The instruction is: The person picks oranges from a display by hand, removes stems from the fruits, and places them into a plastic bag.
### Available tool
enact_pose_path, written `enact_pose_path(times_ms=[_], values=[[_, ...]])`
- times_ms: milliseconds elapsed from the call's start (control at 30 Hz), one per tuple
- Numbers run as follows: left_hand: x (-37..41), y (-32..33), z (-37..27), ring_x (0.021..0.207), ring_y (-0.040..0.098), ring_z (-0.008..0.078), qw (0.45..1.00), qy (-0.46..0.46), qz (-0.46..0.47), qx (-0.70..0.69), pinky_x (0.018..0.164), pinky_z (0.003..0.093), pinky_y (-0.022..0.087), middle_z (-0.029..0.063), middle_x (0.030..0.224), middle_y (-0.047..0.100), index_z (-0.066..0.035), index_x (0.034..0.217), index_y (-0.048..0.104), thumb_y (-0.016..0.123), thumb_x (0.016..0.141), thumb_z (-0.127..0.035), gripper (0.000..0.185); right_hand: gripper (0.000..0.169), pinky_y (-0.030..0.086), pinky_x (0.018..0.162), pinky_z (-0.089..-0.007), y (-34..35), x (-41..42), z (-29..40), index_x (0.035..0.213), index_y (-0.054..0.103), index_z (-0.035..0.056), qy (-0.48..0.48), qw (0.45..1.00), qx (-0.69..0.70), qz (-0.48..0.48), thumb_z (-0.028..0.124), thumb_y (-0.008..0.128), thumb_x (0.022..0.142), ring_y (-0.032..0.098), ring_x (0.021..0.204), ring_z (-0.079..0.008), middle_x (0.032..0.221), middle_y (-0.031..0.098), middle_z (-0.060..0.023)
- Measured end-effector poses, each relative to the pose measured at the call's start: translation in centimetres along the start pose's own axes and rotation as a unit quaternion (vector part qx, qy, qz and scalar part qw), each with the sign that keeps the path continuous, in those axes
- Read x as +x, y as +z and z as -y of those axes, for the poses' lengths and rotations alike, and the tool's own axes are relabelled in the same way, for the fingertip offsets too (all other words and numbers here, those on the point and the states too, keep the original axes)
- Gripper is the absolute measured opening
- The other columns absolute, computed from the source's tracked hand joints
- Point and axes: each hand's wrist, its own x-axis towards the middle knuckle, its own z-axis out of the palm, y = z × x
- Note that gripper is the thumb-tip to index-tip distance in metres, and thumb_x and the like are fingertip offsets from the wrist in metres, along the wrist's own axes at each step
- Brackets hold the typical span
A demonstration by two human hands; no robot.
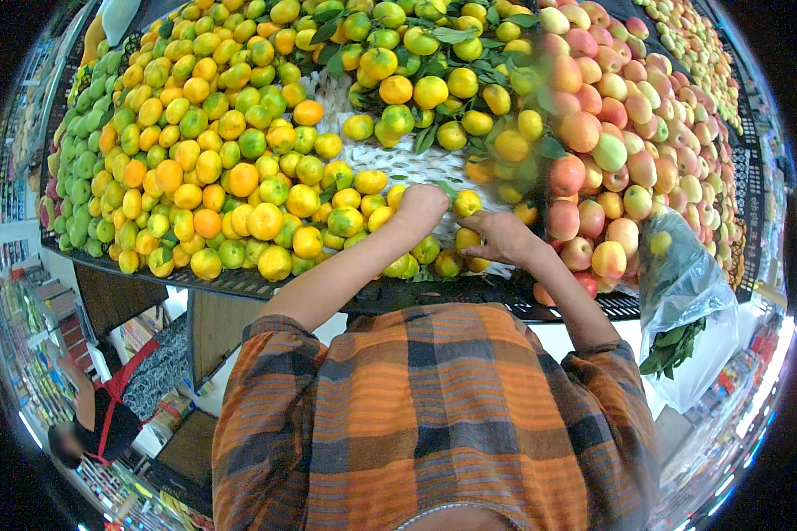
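My left hand (423, 207) is curled at the front of a heap of yellow-green tangerines (265, 220), beside a small green leaf (447, 188). Its fingertips are turned away, so whatever they hold is hidden. Just right of it, my right hand (504, 235) has its thumb and fingers on either side of a tangerine (467, 239). Whether they grip that fruit or only rest by it is not clear. Another tangerine (466, 203) lies between the two hands. White patterned padding (398, 158) shows beneath the fruit.
Leafy tangerines (431, 91) lie behind my hands. Red-yellow apples (609, 152) are piled on the right, green fruit (79, 179) far left. A black crate edge (431, 292) runs before me. A clear plastic bag (687, 285) with leaves hangs at right. Another person (99, 425) stands lower left.
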Motion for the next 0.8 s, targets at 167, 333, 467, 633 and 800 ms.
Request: enact_pose_path(times_ms=[167,333,467,633,800], values=[[0.6,1.4,0.2,0.059,0.061,0.0276,1.0,-0.007,0.016,0.02,0.051,0.0384,0.05,0.0124,0.063,0.061,-0.007,0.061,0.062,0.057,0.064,-0.009,0.007,0.038,0.048,0.069,-0.0397,-1.6,-0.8,-2.2,0.099,0.059,0.0059,0.065,0.987,0.004,-0.144,0.034,0.063,0.074,0.059,0.08,-0.0315,0.089,0.059,-0.0138],[1.1,0.2,0.4,0.067,0.063,0.0255,0.998,-0.015,0.049,0.023,0.055,0.0358,0.051,0.0104,0.069,0.063,-0.009,0.066,0.065,0.058,0.066,-0.009,0.007,0.024,0.046,0.068,-0.0376,-5.1,1.6,-3.0,0.089,0.055,0.0051,0.12,0.935,-0.136,-0.305,0.018,0.063,0.071,0.052,0.086,-0.0288,0.089,0.052,-0.0111],[1.2,-2.0,0.9,0.072,0.062,0.0305,0.993,-0.078,0.083,-0.024,0.063,0.0391,0.05,0.0158,0.072,0.062,-0.004,0.07,0.064,0.059,0.066,-0.013,0.011,0.022,0.045,0.069,-0.0359,-5.0,2.8,-3.3,0.086,0.053,0.0063,0.122,0.918,-0.201,-0.32,0.014,0.063,0.067,0.049,0.089,-0.027,0.09,0.049,-0.0109],[1.7,-5.4,1.6,0.075,0.061,0.0329,0.935,-0.179,0.033,-0.304,0.065,0.0409,0.047,0.0209,0.073,0.06,0.001,0.074,0.06,0.059,0.069,-0.021,0.022,0.029,0.044,0.071,-0.0363,-4.9,3.2,-4.3,0.094,0.052,0.0067,0.148,0.906,-0.242,-0.313,0.011,0.061,0.066,0.049,0.092,-0.0268,0.093,0.049,-0.01],[-0.9,-7.7,3.6,0.047,0.041,0.0096,0.864,-0.071,-0.084,-0.491,0.044,0.0222,0.034,0.0029,0.063,0.052,-0.005,0.078,0.052,0.047,0.079,-0.023,0.019,0.027,0.045,0.067,-0.0363,-3.3,3.8,-5.3,0.086,0.05,0.0067,0.106,0.89,-0.255,-0.363,0.011,0.063,0.063,0.049,0.09,-0.027,0.087,0.049,-0.011]])
